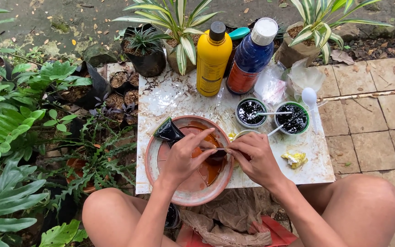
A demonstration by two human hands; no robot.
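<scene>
My left hand (184, 156) and my right hand (253, 158) meet over a terracotta-coloured bowl (161, 176) that holds brown liquid. Between their fingertips they pinch a thin stick (219, 148) and a small dark object just above the liquid. A folded black plastic pouch (168, 131) rests on the bowl's far left rim, just beyond my left hand. The bowl sits on the front edge of a small marbled white table (170, 98).
On the table stand a yellow bottle (213, 59), a dark blue bottle (251, 57), two small cups of black liquid (250, 112) (291, 120) with stirrers, a white spoon (309, 97), clear bags and a yellow scrap (294, 159). Potted plants crowd the left and back; paving tiles lie right.
</scene>
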